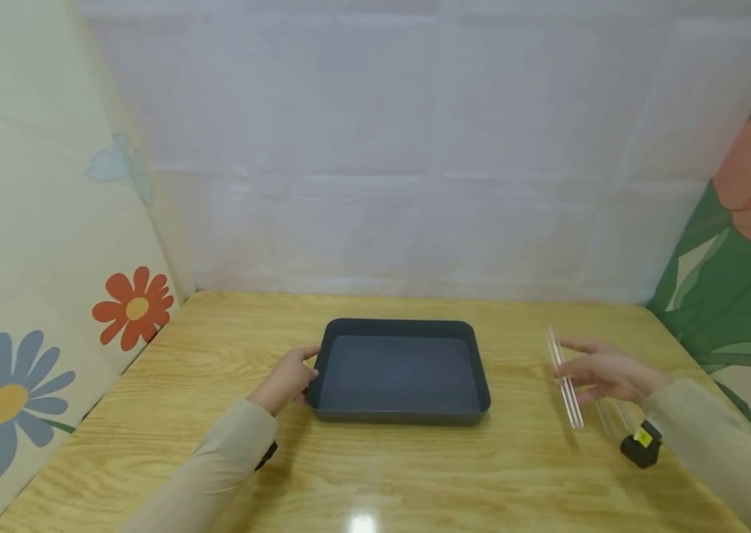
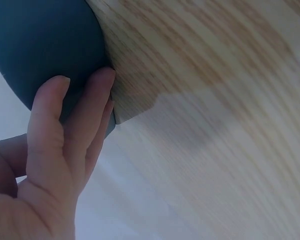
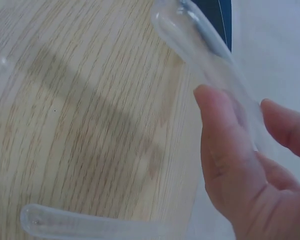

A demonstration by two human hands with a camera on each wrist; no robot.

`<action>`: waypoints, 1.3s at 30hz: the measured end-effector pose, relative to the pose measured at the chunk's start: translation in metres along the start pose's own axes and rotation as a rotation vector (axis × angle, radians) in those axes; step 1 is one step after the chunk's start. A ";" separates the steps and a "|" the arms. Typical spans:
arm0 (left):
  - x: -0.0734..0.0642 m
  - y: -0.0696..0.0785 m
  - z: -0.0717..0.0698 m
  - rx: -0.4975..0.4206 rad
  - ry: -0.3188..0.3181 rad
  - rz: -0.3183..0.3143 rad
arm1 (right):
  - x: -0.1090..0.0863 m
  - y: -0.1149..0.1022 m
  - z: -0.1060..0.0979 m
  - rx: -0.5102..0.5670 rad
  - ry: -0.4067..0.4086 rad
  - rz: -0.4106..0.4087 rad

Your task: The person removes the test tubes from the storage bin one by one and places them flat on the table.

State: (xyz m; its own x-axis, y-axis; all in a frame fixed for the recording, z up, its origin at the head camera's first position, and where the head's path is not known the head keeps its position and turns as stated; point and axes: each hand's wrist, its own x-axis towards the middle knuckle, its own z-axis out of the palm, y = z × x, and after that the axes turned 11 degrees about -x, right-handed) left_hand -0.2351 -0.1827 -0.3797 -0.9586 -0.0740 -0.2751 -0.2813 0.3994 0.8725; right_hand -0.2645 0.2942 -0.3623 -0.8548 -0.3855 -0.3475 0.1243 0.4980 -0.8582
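A dark grey rectangular baking tray (image 1: 402, 374) sits on the wooden table, its inside bare. At its left end my left hand (image 1: 288, 377) grips the rim. In the left wrist view, fingertips (image 2: 101, 82) lie against the tray's outer wall. To the right of the tray, my right hand (image 1: 604, 370) holds a long, narrow, clear plastic piece (image 1: 568, 400) between thumb and fingers, tilted above the tabletop. Its rounded end (image 3: 177, 30) shows in the right wrist view. A second clear piece (image 3: 90, 223) of similar shape lies on the table, partly under the right wrist.
The wood-grain table (image 1: 375, 474) ends at a pale, creased backdrop (image 1: 375, 185). Flower-printed sheets stand along the left (image 1: 29, 222) and right sides. A black device with a yellow label (image 1: 641, 443) is worn at the right wrist.
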 end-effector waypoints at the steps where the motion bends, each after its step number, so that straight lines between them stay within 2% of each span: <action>1: 0.000 0.000 0.000 0.000 0.000 0.000 | 0.000 0.000 0.000 -0.009 0.006 0.005; 9: 0.000 0.000 0.000 0.016 0.006 -0.006 | -0.001 0.005 -0.003 -0.055 0.051 0.039; 27: 0.002 0.001 -0.001 0.021 0.013 -0.009 | 0.000 0.016 -0.002 -0.089 0.132 0.098; 39: -0.004 0.003 -0.002 0.009 0.004 -0.006 | 0.003 0.020 0.001 -0.105 0.139 0.106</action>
State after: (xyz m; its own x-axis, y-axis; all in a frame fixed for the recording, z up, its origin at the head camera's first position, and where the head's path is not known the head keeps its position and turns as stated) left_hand -0.2326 -0.1825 -0.3750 -0.9569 -0.0804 -0.2790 -0.2870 0.4068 0.8673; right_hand -0.2640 0.3027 -0.3810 -0.9018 -0.2194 -0.3722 0.1702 0.6114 -0.7728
